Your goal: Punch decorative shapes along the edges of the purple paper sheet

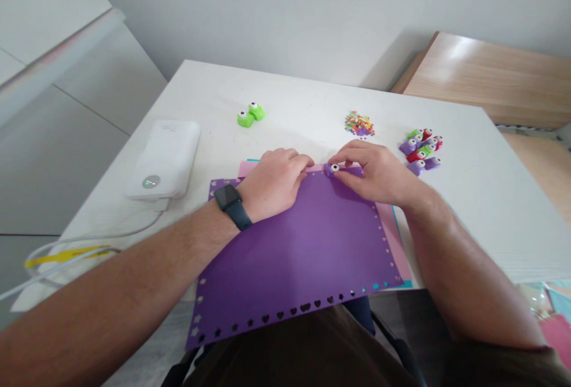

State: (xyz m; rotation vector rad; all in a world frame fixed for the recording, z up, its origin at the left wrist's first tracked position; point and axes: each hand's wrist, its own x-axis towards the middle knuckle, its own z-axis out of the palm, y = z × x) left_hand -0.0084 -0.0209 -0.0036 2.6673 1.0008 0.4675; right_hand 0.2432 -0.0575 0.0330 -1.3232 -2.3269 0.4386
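A purple paper sheet (294, 250) lies on the white table (303, 90), with star and heart holes punched along its edges. It rests on pink and blue sheets. My left hand (274, 182), with a dark watch on the wrist, presses its curled fingers on the sheet's far edge. My right hand (375, 173) pinches a small purple craft punch (332, 168) with a googly eye, set on the same far edge. The two hands are close together.
A green frog-shaped punch (250, 115) stands farther back. A pile of coloured paper cut-outs (359, 124) and a cluster of several small punches (423, 149) lie to the right. A white power bank (164, 158) with cables sits left. A wooden surface (491, 75) is behind.
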